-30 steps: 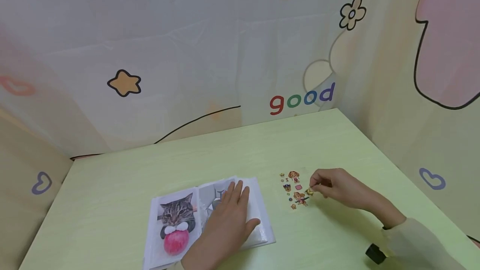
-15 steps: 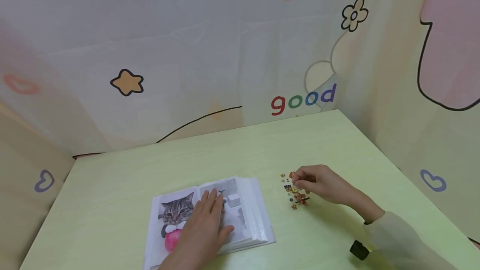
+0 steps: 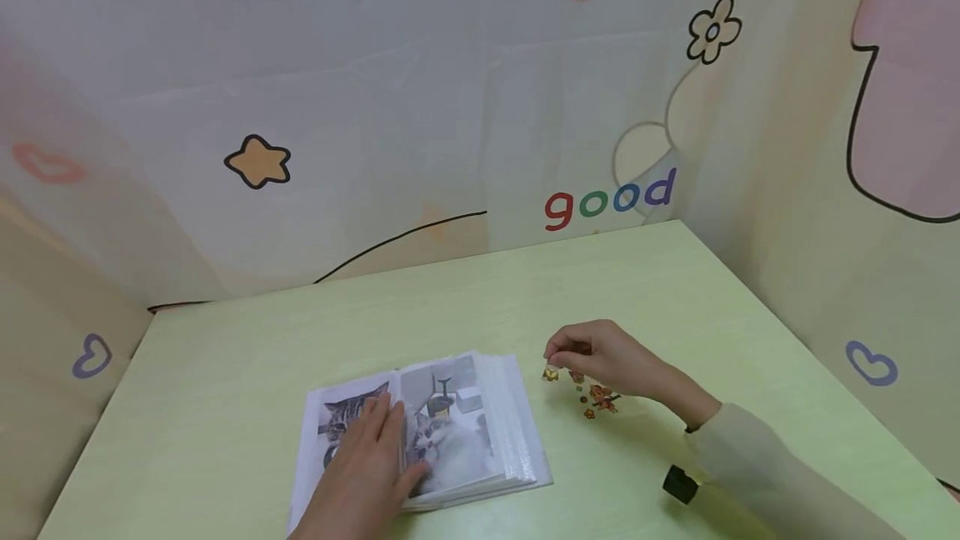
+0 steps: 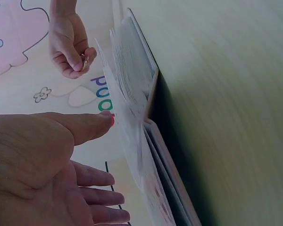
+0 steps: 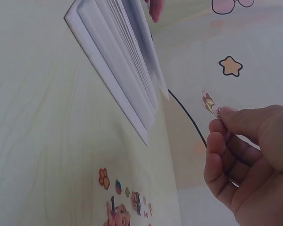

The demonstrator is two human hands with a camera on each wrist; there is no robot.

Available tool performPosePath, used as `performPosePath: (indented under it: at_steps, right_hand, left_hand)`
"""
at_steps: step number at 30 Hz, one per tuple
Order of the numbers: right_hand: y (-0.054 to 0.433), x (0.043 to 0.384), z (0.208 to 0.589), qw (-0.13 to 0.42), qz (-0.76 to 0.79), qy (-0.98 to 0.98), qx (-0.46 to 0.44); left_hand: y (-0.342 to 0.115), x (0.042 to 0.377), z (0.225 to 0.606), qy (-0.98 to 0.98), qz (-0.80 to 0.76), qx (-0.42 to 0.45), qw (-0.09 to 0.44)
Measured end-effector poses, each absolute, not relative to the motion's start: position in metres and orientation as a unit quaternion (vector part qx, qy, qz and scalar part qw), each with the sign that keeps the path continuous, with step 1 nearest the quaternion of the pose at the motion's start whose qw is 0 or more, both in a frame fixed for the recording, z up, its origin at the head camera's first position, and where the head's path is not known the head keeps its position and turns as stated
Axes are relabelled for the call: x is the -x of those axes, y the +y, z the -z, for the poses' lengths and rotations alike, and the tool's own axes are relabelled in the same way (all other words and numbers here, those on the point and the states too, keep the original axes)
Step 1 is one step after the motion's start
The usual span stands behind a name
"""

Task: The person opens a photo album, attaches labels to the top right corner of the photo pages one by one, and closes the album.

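An open photo album lies on the table, a kitten picture on its right page and a tabby cat picture on its left. My left hand is over the left page with its fingers straight, partly covering the tabby; the left wrist view has this hand close above the pages. Between thumb and forefinger my right hand pinches a small yellow sticker. The right wrist view has the sticker standing out from the fingertips. Below that hand lies a clear sticker sheet, its upper part hidden.
A pale green table bears the album and sheet. Printed cloth walls rise behind it and at both sides. A small black block shows beside the right sleeve.
My right hand has lifted the yellow sticker off the sheet and moved left toward the album. My left hand has slid left from the right page to the left page, uncovering the kitten picture.
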State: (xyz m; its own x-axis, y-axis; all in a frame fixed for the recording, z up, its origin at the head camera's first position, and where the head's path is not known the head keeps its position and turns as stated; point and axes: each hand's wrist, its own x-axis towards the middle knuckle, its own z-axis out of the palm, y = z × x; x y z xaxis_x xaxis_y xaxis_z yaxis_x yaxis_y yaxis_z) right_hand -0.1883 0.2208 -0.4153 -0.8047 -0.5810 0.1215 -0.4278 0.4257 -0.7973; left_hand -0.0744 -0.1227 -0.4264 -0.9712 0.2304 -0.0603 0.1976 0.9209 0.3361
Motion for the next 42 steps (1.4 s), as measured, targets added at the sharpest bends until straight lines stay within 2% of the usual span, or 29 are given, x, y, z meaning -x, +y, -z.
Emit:
performPosePath:
  at_steps: [16,27,42]
  right_hand:
    - [0.159,0.220,0.397,0.092,0.425,0.828,0.353]
    - [0.100,0.242,0.389,0.119,0.416,0.814,0.386]
    - [0.043,0.250,0.397,0.145,0.382,0.810,0.420]
  left_hand:
    - [-0.136,0.073,0.440,0.986,-0.137,-0.086,0.024]
    - [-0.132,0.072,0.442,0.986,-0.143,-0.069,0.045]
    - [-0.123,0.074,0.445,0.986,-0.149,-0.048,0.052]
